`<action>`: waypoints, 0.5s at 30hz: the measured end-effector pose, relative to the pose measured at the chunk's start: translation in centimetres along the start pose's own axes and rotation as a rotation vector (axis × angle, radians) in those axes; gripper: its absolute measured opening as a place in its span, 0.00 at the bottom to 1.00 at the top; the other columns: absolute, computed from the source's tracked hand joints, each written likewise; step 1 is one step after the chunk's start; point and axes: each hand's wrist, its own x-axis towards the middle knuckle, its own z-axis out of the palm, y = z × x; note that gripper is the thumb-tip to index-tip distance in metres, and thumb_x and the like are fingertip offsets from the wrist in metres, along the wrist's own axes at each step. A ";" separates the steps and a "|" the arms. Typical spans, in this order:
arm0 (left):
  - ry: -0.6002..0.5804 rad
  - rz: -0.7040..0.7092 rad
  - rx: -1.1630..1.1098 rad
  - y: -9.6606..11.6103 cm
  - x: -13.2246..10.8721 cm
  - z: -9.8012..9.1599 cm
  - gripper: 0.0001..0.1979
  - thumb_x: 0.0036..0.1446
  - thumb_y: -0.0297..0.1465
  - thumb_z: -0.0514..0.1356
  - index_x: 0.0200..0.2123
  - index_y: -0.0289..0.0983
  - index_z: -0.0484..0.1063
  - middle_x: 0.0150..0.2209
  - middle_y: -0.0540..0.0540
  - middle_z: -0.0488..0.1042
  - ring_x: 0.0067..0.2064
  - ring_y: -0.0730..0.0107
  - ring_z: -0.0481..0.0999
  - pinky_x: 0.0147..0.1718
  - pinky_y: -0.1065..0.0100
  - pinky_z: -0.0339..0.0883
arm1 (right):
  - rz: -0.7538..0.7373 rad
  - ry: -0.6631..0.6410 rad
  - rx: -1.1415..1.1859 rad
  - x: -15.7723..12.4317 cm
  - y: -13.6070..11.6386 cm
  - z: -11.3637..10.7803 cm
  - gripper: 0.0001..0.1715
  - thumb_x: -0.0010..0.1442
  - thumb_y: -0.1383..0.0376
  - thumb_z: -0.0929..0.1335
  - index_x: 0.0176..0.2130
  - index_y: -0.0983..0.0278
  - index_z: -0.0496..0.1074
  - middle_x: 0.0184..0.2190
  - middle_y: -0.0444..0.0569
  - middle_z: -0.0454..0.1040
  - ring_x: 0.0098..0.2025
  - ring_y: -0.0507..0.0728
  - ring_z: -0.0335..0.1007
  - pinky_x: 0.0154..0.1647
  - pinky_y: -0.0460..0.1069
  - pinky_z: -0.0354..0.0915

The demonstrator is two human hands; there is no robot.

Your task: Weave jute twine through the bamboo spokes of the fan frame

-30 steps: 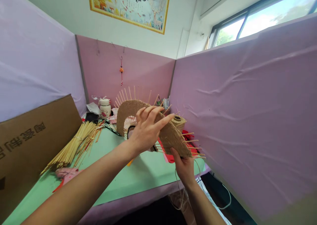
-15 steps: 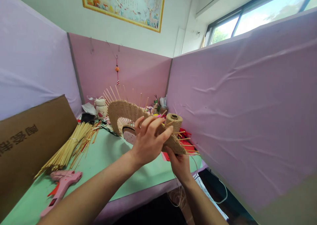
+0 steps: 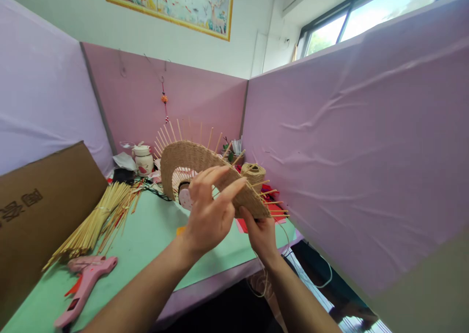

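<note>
A curved, fan-like wicker weave [image 3: 186,153] of tan cord is held up over the table, with thin sticks [image 3: 210,138] jutting from its outer edge. At its inner curve a pale round disc [image 3: 185,198] shows partly, behind my left hand. My right hand [image 3: 262,233] grips the weave's lower right end, thumb on the near face and fingers hidden behind. In front of the middle of the weave, my left hand [image 3: 212,211] is open, its fingers stretched out and apart over the surface. A loose strand of cord [image 3: 264,279] hangs below my right hand.
A cord spool [image 3: 252,173] stands behind the weave. To the left lie a bundle of sticks [image 3: 93,220], a pink glue gun [image 3: 86,284] and a cardboard sheet [image 3: 47,196]. A white jar [image 3: 142,159] is at the back. Pink partitions [image 3: 330,152] enclose the green tabletop [image 3: 154,245].
My left hand's fingers have lifted and straightened, showing more of the weave. My right hand keeps its hold at the lower right end. The view has shifted slightly.
</note>
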 end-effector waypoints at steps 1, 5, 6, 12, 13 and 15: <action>0.122 -0.092 -0.088 0.3 -1.4 0.5 0.22 0.55 0.22 0.56 0.52 0.45 0.63 0.53 0.43 0.62 0.57 0.59 0.62 0.56 0.52 0.54 | -0.008 0.008 -0.009 0.2 -0.2 0.0 0.14 0.58 0.58 0.67 0.39 0.63 0.78 0.38 0.51 0.80 0.42 0.62 0.76 0.45 0.56 0.72; 0.351 -0.877 -0.556 1.3 -7.6 3.7 0.15 0.54 0.33 0.61 0.43 0.42 0.61 0.41 0.47 0.62 0.46 0.67 0.65 0.48 0.62 0.61 | -0.051 0.020 -0.019 0.8 -1.0 0.3 0.14 0.59 0.59 0.67 0.41 0.63 0.78 0.41 0.51 0.80 0.46 0.60 0.75 0.49 0.54 0.69; 0.255 -1.056 -0.730 1.4 -8.5 4.6 0.16 0.52 0.36 0.63 0.42 0.42 0.62 0.41 0.47 0.64 0.46 0.67 0.66 0.48 0.63 0.60 | -0.049 0.013 -0.025 0.8 -1.2 0.3 0.14 0.59 0.59 0.67 0.40 0.63 0.78 0.40 0.50 0.80 0.45 0.60 0.75 0.49 0.54 0.68; -0.151 -1.133 -1.845 0.1 -6.0 8.5 0.31 0.38 0.48 0.69 0.43 0.36 0.72 0.51 0.39 0.72 0.59 0.52 0.64 0.56 0.58 0.57 | -0.023 0.027 -0.074 1.1 -2.0 0.8 0.13 0.58 0.57 0.68 0.34 0.64 0.78 0.35 0.49 0.80 0.40 0.60 0.76 0.44 0.53 0.70; -0.133 -1.136 -1.894 0.0 -5.3 8.8 0.30 0.38 0.47 0.69 0.43 0.36 0.73 0.51 0.39 0.73 0.60 0.52 0.63 0.57 0.58 0.56 | -0.036 0.024 -0.088 1.2 -2.2 0.8 0.13 0.58 0.58 0.67 0.35 0.63 0.78 0.35 0.49 0.80 0.40 0.60 0.76 0.45 0.53 0.70; -0.059 -1.168 -1.939 0.2 -4.4 9.2 0.28 0.41 0.45 0.69 0.43 0.35 0.74 0.50 0.39 0.74 0.61 0.53 0.63 0.59 0.58 0.54 | -0.062 0.008 -0.115 1.1 -2.3 0.7 0.12 0.59 0.59 0.67 0.35 0.63 0.78 0.34 0.50 0.80 0.39 0.60 0.76 0.44 0.53 0.70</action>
